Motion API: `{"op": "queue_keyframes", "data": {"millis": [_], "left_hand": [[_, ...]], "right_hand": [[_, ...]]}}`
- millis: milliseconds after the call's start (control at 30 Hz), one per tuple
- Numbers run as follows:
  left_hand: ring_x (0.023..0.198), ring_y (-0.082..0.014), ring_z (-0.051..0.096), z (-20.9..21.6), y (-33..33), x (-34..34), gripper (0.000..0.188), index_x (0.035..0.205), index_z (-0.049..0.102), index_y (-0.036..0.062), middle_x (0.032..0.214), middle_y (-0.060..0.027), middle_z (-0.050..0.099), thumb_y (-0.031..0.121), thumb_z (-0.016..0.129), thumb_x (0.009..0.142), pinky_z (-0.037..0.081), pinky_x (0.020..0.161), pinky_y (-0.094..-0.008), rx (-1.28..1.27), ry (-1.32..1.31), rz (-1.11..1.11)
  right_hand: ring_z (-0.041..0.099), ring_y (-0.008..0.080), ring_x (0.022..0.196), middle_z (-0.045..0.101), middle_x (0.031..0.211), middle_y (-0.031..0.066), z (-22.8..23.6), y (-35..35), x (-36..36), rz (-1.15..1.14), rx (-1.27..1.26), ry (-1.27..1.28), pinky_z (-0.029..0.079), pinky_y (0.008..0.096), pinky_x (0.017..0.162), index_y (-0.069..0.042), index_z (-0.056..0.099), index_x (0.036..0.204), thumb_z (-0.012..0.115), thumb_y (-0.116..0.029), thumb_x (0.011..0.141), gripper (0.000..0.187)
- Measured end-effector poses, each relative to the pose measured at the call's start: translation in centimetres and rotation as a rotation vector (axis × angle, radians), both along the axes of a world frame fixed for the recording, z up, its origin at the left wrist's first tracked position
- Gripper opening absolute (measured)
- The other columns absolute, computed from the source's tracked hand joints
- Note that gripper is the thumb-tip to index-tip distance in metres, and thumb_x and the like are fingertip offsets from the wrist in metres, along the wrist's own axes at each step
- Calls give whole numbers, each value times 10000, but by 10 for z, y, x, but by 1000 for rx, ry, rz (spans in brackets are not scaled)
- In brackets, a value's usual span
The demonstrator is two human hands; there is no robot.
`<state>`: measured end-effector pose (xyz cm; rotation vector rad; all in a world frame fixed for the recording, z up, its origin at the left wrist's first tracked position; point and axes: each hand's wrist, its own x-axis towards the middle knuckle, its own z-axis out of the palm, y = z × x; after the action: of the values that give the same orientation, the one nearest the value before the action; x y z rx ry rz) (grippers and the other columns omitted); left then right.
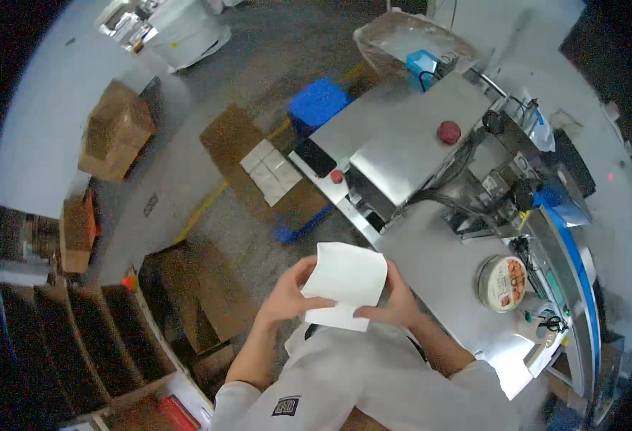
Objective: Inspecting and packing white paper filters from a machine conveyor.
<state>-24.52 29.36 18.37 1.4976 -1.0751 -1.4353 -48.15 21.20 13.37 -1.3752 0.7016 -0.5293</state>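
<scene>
Left hand (285,293) and right hand (400,302) share a hold on one white sheet (348,276), each pinching a side edge between a thumb laid over the front and fingers tucked mostly out of sight behind. Neither is spread wide; they are closed only as far as the thin sheet needs, with the thumbs low, near its bottom edge. Whether it is a single layer or a flat pouch, I cannot tell. It hangs in the air in front of the person's pale clothing (359,373), slightly curved, just off the left edge of the steel surface (431,251) and resting on nothing. Near that surface's right edge stands a round tub (503,284) with a printed side, well apart from the hands. Beyond the surface's far end is a steel machine (395,118) with a red knob (337,177) close to its left edge. Pale packets (270,172) lie on brown cardboard (231,133), toward its right corner. By my reading, the step in hand is handling the sheet itself. A next move would call for an even two-sided grip with light thumbs, so that the sheet neither creases nor slips.
</scene>
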Motion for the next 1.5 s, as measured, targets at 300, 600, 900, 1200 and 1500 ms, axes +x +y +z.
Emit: {"op": "queue_keyframes", "data": {"millis": [300, 600, 900, 1200, 1500], "left_hand": [[1116, -149, 554, -37, -91, 80, 688, 1347, 438, 28, 1217, -73, 584, 12, 764, 741, 443, 966, -325, 184, 242, -324], [769, -82, 541, -59, -218, 129, 178, 1067, 622, 35, 948, -37, 615, 136, 585, 925, 438, 701, -233, -226, 405, -160], [791, -189, 591, -28, -278, 73, 289, 1120, 570, 40, 1026, -103, 637, 234, 609, 910, 449, 638, -322, -499, 424, -313], [767, -223, 587, -30, -281, 62, 232, 1079, 560, 24, 995, -125, 629, 201, 567, 929, 467, 678, -361, -526, 418, -340], [785, -220, 582, -29, -280, 58, 242, 1109, 560, 20, 1016, -110, 633, 180, 568, 928, 465, 707, -359, -593, 418, -323]], "right_hand": [[445, 239, 1268, 474, 1342, 135, -14, -18, 59, -234, 295, 163, 364, 393, 1064, -20, 275, 1427, 886, -152, 618, 1022], [602, 252, 1090, 623, 1166, 130, -22, 7, 93, -864, 447, 298, 481, 383, 951, -16, 461, 1275, 802, -81, 695, 676], [601, 244, 1068, 623, 1167, 138, -24, 52, 116, -1089, 501, 490, 474, 384, 941, -9, 463, 1272, 817, -137, 712, 675], [579, 239, 1104, 605, 1194, 122, -14, 53, 136, -1232, 506, 410, 460, 379, 953, -37, 442, 1302, 779, -136, 749, 656], [575, 248, 1116, 592, 1215, 119, -18, 48, 129, -1156, 484, 328, 455, 384, 960, -48, 427, 1324, 778, -116, 734, 690]]}}
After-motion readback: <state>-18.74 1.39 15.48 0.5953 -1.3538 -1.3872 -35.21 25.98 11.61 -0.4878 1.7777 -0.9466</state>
